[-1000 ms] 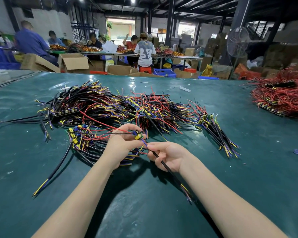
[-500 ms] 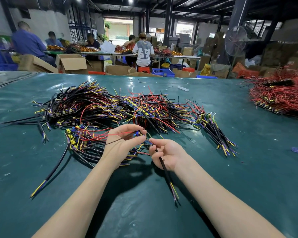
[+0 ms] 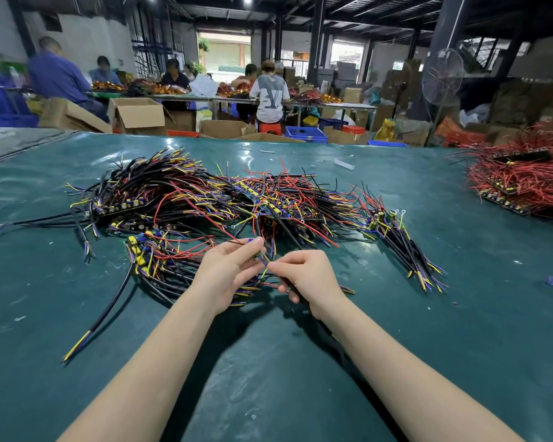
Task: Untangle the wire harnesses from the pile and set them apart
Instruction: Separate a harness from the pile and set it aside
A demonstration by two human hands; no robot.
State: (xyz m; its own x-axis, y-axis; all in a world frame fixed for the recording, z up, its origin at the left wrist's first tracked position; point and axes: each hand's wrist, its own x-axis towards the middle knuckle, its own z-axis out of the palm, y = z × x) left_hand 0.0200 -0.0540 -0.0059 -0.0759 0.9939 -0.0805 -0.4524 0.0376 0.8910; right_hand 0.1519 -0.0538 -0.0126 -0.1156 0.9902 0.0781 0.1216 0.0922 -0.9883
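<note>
— Where is the wire harness [image 3: 260,257]?

— Held just above the table [image 3: 412,346], at the near edge of the pile [image 3: 205,199]. The left hand [image 3: 227,269] pinches its small yellow-and-blue end between thumb and fingertips. The right hand [image 3: 307,279] is curled round its black cable, with thumb and forefinger pinching the wires just beside the left hand's grip.

— And the pile?

— Black, red, yellow and purple wires, tangled, spread across the middle of the green table. A heap of red wires [image 3: 524,183] lies well apart at the far right.

— Any containers?

— An open cardboard box [image 3: 138,118] stands beyond the table's far edge, flaps up; I cannot tell what it holds. A blue basket [image 3: 305,134] sits farther right, and its contents are hidden too.
</note>
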